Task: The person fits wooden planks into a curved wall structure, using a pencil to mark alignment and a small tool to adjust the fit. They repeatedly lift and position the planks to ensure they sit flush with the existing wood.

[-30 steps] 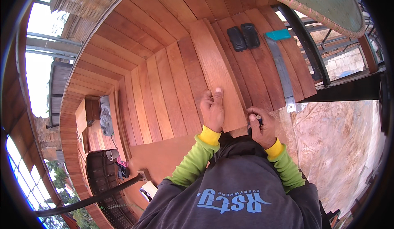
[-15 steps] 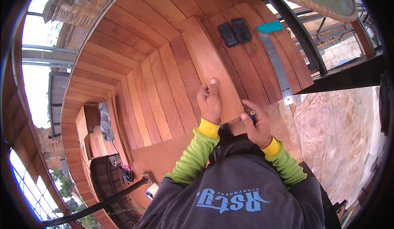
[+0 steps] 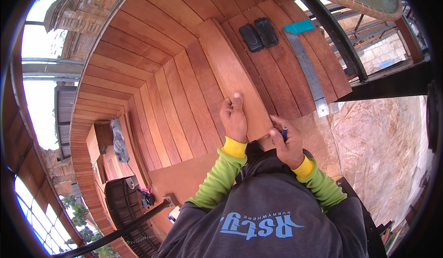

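Note:
A long reddish-brown wooden plank (image 3: 230, 68) lies lengthwise over other boards, its near end close to my body. My left hand (image 3: 234, 119) grips its left edge near that end, thumb flat on top and fingers folded at the side. At the near right corner, my right hand (image 3: 288, 145) pinches the plank with thumb and forefinger. Tucked in that same hand is a slim dark-blue pencil-like stick (image 3: 284, 132), mostly hidden by the fingers. Right of the plank lies a try square with a steel blade (image 3: 307, 66) and a teal handle (image 3: 299, 26).
Two black oblong pad-like objects (image 3: 258, 35) rest on the boards (image 3: 281, 78) beyond my hands. A curved wall of wooden slats (image 3: 147, 31) rises at the left. Black metal framing (image 3: 334, 41) stands at the right, above a pale stained sheet (image 3: 378, 142).
The view has shifted slightly, moving the boards and tools a little left in the picture. Both hands keep the same grip on the plank.

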Available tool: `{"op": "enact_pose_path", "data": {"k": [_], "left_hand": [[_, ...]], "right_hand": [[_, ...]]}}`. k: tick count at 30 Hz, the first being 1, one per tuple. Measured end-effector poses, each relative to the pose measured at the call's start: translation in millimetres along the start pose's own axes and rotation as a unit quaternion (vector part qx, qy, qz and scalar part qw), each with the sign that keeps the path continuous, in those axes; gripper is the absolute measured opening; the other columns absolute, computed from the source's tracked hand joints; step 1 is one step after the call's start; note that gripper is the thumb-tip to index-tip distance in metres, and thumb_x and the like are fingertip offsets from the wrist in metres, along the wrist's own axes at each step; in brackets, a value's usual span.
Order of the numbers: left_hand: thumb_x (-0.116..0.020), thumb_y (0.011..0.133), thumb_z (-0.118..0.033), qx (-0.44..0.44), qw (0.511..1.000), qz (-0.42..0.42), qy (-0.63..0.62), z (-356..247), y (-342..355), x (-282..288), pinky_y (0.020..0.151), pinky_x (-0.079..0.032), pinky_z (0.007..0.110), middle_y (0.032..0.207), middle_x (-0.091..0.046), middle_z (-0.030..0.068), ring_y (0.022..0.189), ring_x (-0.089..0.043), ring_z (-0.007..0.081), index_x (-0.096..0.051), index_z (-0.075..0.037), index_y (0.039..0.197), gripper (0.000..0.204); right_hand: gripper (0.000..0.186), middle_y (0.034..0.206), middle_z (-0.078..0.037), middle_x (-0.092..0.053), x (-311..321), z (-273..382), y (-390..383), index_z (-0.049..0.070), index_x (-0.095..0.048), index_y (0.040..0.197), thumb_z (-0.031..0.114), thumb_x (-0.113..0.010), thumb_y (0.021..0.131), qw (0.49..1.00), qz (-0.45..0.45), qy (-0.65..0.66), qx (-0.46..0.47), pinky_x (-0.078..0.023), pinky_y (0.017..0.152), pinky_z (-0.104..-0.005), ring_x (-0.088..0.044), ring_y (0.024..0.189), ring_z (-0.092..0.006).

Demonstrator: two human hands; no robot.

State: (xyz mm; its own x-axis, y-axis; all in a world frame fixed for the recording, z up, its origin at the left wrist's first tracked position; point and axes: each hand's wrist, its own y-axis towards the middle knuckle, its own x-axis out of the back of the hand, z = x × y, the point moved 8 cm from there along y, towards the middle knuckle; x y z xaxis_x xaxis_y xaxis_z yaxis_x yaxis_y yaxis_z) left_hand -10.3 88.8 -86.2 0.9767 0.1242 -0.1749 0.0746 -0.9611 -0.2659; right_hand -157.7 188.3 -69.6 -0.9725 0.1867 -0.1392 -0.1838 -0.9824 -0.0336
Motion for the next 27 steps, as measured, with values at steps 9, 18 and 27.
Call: {"op": "enact_pose_path", "data": {"k": [9,18,27], "left_hand": [[-0.059,0.094,-0.031,0.004,1.000,-0.016,0.016,2.6,4.6,4.1,0.065,-0.047,0.023,0.084,-0.064,0.0031,0.072,-0.057,0.0083,-0.061,-0.001,0.093,0.030],[-0.068,0.087,-0.034,-0.170,0.935,0.018,0.310,-52.7,-31.7,18.6,0.073,-0.047,0.026,0.114,-0.052,0.0091,0.090,-0.050,0.0136,-0.047,0.003,0.126,0.057],[-0.084,0.063,-0.036,-0.347,0.748,0.154,0.545,-57.8,-70.8,-13.3,0.094,-0.044,0.043,0.136,-0.044,0.0201,0.117,-0.049,0.0370,-0.052,0.000,0.123,0.076]], "right_hand": [[0.030,0.094,-0.011,-0.066,-1.7,-3.7,2.4,-0.005,-0.053,0.120,0.010,-0.057,0.093,0.998,-0.007,0.053,-0.027,-0.051,0.069,-0.0243,-0.064,0.075,-0.0123],[0.031,0.082,-0.009,-0.066,-3.6,-11.7,2.9,-0.007,-0.054,0.118,0.011,-0.059,0.093,0.998,-0.018,0.065,-0.010,-0.052,0.065,-0.0238,-0.064,0.072,-0.0114],[0.031,0.085,-0.012,-0.066,-0.6,-11.4,3.6,-0.005,-0.056,0.117,0.011,-0.061,0.091,0.999,-0.029,0.011,0.018,-0.052,0.064,-0.0261,-0.065,0.072,-0.0140]]}}
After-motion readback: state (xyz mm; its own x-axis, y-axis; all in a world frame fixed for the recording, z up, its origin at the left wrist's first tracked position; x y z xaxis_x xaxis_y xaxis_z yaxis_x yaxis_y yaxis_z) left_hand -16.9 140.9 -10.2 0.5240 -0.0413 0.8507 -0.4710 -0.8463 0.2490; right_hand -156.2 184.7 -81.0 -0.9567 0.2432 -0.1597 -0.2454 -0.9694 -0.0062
